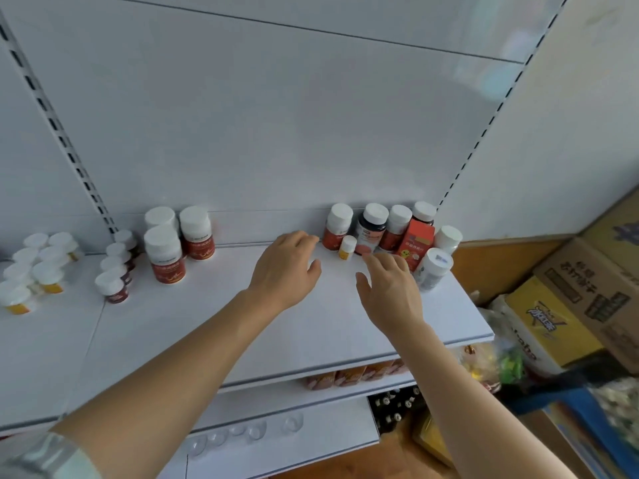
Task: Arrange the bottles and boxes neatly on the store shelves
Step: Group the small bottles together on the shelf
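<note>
A white shelf (207, 326) carries white-capped bottles. At its back right stands a mixed cluster: a red-label bottle (337, 227), a small yellow bottle (346, 247), a dark bottle (371, 228), a red box (415, 243) and a white bottle (432, 271) near the edge. My left hand (287, 271) hovers with loosely curled fingers just left of the cluster, holding nothing. My right hand (390, 288) reaches with spread fingers toward the red box and dark bottle, apart from them. Three large red-label bottles (167, 254) stand at the back left.
A column of small dark bottles (116, 267) and rows of small yellow-label bottles (34, 267) fill the left shelf. Cardboard boxes (587, 292) are stacked at the right. Lower shelves hold orange packs (352, 375) and dark bottles (397, 406).
</note>
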Available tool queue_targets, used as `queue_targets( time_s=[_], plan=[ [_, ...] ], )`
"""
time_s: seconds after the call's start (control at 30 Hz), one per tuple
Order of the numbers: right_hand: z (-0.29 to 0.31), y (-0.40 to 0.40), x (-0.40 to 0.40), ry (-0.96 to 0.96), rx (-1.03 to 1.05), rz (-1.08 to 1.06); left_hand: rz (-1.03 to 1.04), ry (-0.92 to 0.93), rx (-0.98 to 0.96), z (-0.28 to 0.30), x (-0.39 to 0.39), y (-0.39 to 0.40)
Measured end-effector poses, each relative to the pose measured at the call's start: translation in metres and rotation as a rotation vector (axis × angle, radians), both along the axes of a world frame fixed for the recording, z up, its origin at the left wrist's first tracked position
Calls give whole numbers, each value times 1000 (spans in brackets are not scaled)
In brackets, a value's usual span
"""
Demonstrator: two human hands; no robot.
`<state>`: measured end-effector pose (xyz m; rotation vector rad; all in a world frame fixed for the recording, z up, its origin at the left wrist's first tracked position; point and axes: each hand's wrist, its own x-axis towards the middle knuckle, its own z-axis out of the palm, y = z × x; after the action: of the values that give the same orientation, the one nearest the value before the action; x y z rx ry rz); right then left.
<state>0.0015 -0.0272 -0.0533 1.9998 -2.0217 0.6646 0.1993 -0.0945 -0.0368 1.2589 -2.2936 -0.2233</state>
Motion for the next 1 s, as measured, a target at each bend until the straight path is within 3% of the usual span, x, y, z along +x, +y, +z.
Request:
queue_targets(
  time_s=[0.5,0.83,1.0],
  plan=[
    [-24,-92,-27,-57,280,105,18,-55,66,-6,-69,-88],
    [-39,-108,-37,-179,134,292,177,-40,67,-6,-101,-94],
    [-29,-101,-53,-265,76,412,257,112,157,0,-89,-88]
  ],
)
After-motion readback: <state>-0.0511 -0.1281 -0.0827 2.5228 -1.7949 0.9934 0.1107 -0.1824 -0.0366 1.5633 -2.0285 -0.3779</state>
